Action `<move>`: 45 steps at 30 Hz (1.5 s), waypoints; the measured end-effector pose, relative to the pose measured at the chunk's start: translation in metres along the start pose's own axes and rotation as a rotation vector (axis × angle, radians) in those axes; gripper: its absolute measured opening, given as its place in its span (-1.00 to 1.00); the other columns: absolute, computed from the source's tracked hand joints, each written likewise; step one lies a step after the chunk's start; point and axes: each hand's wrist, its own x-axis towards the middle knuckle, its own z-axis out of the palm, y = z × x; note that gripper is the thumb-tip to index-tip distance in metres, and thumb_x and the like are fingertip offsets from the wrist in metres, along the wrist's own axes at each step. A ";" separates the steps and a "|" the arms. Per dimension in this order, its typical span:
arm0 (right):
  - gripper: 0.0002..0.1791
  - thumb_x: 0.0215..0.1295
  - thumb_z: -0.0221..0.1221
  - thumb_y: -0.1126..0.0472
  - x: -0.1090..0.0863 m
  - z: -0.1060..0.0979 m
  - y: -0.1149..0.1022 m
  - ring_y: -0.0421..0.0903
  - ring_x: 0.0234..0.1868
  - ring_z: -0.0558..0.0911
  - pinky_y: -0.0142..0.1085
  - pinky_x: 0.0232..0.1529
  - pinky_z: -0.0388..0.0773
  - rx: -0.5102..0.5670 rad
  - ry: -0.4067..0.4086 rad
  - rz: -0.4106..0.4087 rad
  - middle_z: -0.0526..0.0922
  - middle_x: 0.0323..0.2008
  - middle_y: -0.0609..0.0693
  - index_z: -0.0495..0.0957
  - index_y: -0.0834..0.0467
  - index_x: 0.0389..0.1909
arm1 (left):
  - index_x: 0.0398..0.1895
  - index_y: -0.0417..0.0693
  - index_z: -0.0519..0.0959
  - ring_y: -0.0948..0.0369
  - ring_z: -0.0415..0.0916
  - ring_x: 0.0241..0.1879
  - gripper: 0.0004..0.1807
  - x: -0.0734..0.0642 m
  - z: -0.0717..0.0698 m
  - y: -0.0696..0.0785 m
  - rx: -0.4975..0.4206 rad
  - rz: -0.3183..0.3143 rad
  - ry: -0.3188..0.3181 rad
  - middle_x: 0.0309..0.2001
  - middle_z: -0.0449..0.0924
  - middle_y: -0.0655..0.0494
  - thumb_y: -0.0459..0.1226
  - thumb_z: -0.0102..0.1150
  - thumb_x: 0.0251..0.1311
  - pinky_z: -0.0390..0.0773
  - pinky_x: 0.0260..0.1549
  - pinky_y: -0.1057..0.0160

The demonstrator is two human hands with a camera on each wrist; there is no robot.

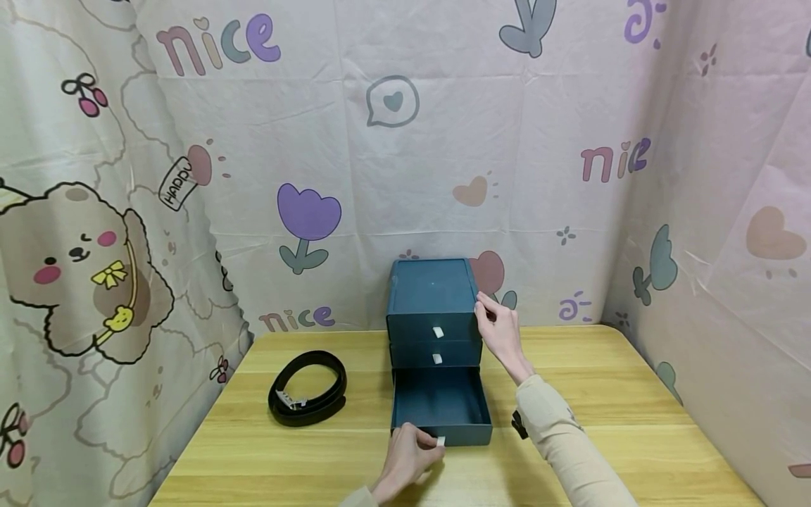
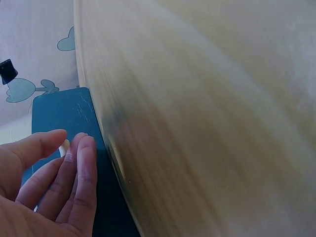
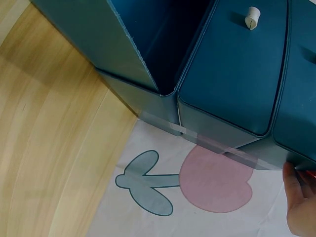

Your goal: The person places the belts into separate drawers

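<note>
A dark blue chest of drawers [image 1: 433, 285] stands at the back of the table. Its bottom drawer [image 1: 469, 436] is pulled out, and the bare inside shows in the head view. My left hand [image 1: 407, 454] pinches the white pull tab [image 1: 441, 441] on that drawer's front between thumb and fingers; the left wrist view shows the tab [image 2: 64, 147] partly covered by them. Against the chest's upper right side, my right hand [image 1: 503, 329] rests its fingertips near the top edge. In the right wrist view, only part of this hand [image 3: 301, 205] shows.
On the left of the table [image 1: 228, 436] lies a coiled black belt [image 1: 317, 413] with a silver buckle. The two upper drawers are closed, each with a white tab. A patterned cloth [image 1: 431, 162] hangs right behind the chest. A small black object [image 1: 519, 424] shows beside the right sleeve.
</note>
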 end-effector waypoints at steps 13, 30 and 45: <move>-0.62 0.50 0.08 0.21 0.000 0.000 0.000 0.13 0.10 0.70 0.00 0.09 0.61 0.003 -0.001 0.003 0.62 0.23 0.19 0.59 0.27 0.22 | -0.49 -0.08 0.82 0.36 0.61 -0.42 -0.95 -0.001 -0.001 0.001 -0.006 0.010 -0.001 -0.46 0.79 0.11 -0.30 0.49 -0.07 0.58 -0.41 0.34; -0.62 0.49 0.09 0.20 0.000 0.000 0.000 0.11 0.09 0.71 -0.01 0.09 0.61 -0.010 -0.004 0.015 0.63 0.22 0.16 0.59 0.25 0.22 | -0.52 -0.05 0.83 0.29 0.66 -0.43 -0.96 -0.002 0.001 0.004 0.023 0.037 0.006 -0.50 0.79 0.12 -0.29 0.51 -0.08 0.58 -0.43 0.35; -0.62 0.50 0.08 0.21 0.000 -0.001 0.001 0.13 0.05 0.72 0.00 0.05 0.63 -0.003 0.001 -0.013 0.63 0.21 0.19 0.59 0.28 0.21 | -0.52 -0.06 0.83 0.33 0.63 -0.52 -0.95 -0.003 -0.002 0.001 -0.012 0.038 -0.031 -0.50 0.79 0.09 -0.28 0.50 -0.05 0.59 -0.48 0.34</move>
